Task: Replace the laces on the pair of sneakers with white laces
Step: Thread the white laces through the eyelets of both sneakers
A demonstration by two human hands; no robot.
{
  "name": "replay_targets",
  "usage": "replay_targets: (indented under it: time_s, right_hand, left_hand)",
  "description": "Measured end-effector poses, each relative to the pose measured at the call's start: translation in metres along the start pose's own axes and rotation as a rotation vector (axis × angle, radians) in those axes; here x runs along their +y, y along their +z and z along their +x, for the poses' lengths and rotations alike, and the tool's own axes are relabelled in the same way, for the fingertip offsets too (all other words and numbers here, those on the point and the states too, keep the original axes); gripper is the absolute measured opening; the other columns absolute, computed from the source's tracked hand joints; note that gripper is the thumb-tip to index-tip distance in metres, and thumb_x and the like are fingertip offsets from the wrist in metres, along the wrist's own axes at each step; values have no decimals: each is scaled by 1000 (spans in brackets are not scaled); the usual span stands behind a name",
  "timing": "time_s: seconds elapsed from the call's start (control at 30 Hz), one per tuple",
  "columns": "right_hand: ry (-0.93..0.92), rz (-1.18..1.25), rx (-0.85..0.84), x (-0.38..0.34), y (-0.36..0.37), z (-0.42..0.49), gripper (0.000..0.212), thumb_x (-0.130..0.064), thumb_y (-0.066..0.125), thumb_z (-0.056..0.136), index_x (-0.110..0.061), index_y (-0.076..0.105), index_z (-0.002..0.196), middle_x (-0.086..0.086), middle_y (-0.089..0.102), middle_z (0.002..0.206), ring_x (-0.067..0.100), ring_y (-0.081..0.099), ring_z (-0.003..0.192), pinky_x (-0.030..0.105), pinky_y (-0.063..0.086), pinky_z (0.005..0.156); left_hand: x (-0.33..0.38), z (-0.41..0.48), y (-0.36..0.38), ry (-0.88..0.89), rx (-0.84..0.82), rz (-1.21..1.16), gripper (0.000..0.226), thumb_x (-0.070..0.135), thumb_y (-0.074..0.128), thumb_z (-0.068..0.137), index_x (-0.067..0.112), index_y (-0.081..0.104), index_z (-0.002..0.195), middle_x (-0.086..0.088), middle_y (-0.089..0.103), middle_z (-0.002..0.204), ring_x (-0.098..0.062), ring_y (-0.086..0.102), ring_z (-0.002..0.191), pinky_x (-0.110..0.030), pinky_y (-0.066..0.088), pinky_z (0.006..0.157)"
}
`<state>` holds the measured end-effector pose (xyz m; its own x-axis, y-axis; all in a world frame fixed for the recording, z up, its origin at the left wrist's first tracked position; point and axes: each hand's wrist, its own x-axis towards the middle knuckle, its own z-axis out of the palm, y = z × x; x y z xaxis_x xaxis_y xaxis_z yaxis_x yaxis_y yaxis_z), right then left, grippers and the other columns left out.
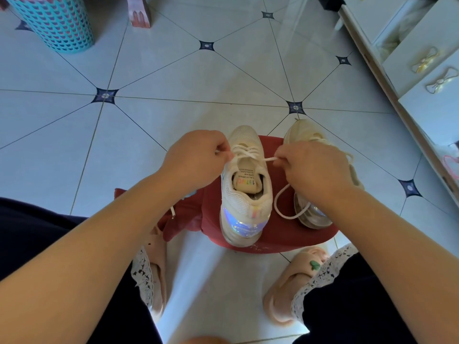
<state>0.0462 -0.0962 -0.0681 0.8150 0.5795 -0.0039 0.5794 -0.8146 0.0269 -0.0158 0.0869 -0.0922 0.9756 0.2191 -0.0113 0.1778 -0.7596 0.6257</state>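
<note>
Two cream sneakers stand on a red stool [280, 234], heels toward me. The left sneaker [244, 194] has a shiny heel patch and a white lace [244, 152] crossed through its upper eyelets. My left hand [196, 157] pinches the lace's left end beside the shoe. My right hand [313, 165] pinches the right end, pulled taut; the slack loops down onto the stool [279, 207]. The right sneaker [305, 137] is mostly hidden behind my right hand.
A red cloth [178, 214] hangs off the stool's left side. My feet in pink slippers [290, 289] flank the stool. A turquoise basket [54, 21] stands far left, a white drawer cabinet [422, 70] along the right. Tiled floor all around.
</note>
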Motion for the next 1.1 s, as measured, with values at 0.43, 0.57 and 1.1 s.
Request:
replay_targets:
  time_s: [0.43, 0.57, 1.1]
  right_hand:
    - [133, 78, -163, 9, -16, 2, 19, -34, 56, 89, -21, 61, 102, -3, 52, 84, 16, 44, 79, 29, 33, 65]
    - [92, 159, -241, 16, -40, 5, 10, -29, 63, 84, -20, 63, 89, -5, 59, 80, 10, 48, 70, 22, 34, 61]
    - [92, 1567, -271, -22, -97, 1, 28, 10, 52, 85, -12, 64, 99, 2, 65, 75, 9, 60, 69, 19, 49, 64]
  left_hand:
    - [1, -1, -36, -77, -141, 76, 11, 30, 59, 85, 19, 61, 83, 10, 52, 69, -10, 46, 69, -21, 30, 53]
    - [4, -5, -59, -180, -210, -200, 18, 27, 62, 84, 10, 66, 81, 3, 59, 61, -10, 49, 53, -17, 41, 48]
    - [83, -22, -83, 198, 30, -764, 24, 3, 58, 85, 25, 66, 91, 8, 68, 83, 1, 63, 76, -14, 50, 74]
